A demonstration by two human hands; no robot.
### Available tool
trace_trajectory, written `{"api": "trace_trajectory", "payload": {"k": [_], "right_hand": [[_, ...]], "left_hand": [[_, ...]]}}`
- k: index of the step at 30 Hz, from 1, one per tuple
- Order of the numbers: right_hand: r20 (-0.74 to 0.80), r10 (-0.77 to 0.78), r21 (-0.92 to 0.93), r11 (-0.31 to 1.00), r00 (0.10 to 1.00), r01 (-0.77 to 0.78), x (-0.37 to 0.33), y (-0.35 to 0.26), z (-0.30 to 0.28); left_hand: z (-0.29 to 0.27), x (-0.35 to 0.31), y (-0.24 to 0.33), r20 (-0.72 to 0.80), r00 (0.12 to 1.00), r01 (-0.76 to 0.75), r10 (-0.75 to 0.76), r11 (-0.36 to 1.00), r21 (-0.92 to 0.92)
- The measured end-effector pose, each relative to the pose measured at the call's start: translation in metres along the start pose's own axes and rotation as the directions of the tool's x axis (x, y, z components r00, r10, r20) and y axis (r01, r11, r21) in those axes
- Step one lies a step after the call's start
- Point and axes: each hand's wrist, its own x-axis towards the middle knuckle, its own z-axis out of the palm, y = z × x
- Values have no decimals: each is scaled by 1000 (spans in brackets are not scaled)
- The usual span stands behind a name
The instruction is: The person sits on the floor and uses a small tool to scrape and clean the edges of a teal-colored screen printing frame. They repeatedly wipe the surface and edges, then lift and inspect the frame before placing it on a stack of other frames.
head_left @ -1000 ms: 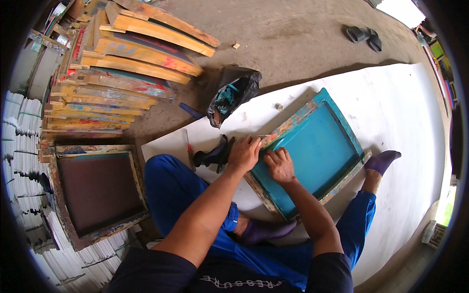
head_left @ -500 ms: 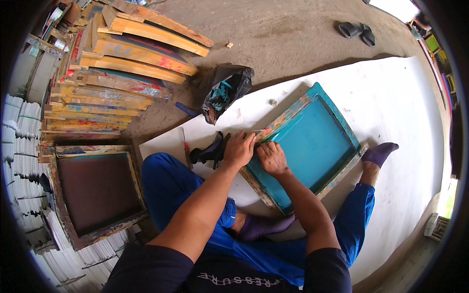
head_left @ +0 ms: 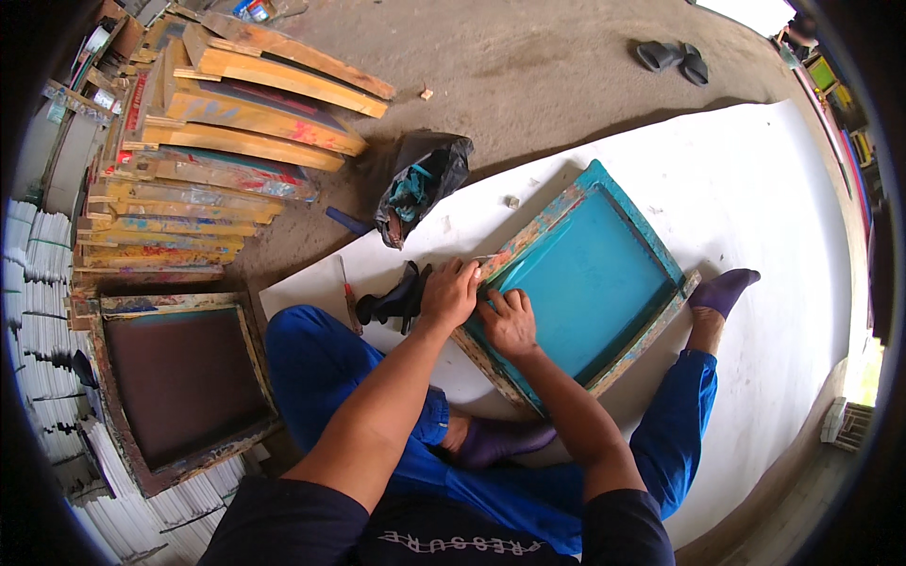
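- Teal framed screen [head_left: 595, 274]: lies on the white sheet [head_left: 746, 189], stretching rightward from both hands' fingers.
- Left hand [head_left: 450, 294]: fingers bent at the screen's left edge; cannot tell how firmly they grip.
- Right hand [head_left: 510, 323]: fingers curled just inside that edge; whether they pinch anything is hidden.

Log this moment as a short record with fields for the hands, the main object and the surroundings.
Main object: teal-meshed wooden frame, lying askew on a white sheet
Left hand: left hand, at the frame's rail near its left corner
Right hand: right hand, fingers curled just inside that rail; grip unclear
Left side: dark-meshed frame
Upper left: stacked wooden frames
Beyond left hand: black plastic bag with teal scraps
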Motion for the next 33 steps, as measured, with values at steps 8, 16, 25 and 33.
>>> {"api": "trace_trajectory", "payload": {"k": [8, 16, 25, 33], "right_hand": [[-26, 87, 12, 996, 996, -87, 9, -8, 7], [50, -132, 0, 991, 990, 132, -4, 21, 11], [-16, -33, -35, 999, 999, 33, -47, 26, -59], [108, -11, 13, 1000, 994, 10, 9, -2, -21]], "left_hand": [[-2, 0, 2, -25, 999, 25, -26, 999, -32], [-6, 1, 4, -45, 999, -13, 14, 1000, 17], [-4, 1, 5, 46, 998, 49, -52, 996, 71], [-4, 0, 2, -35, 999, 38, -40, 998, -51]]}}
